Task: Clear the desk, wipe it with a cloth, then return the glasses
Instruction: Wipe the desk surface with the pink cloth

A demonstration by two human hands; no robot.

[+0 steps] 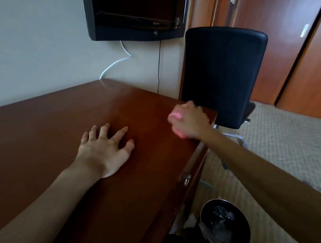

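Right grip (189, 120) bunched round soft pink cloth (174, 117) at reddish-brown wooden tabletop (31, 130) edge; light, limp, best held wadded; left hand (105, 148) flat, fingers spread.

One head view looks down, tilted, close over the bench's (53, 137) right edge; its far reaches seem blurred.

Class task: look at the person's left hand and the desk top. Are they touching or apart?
Touching. The head view shows the left hand lying palm down with fingers spread on the desk, no gap beneath it.
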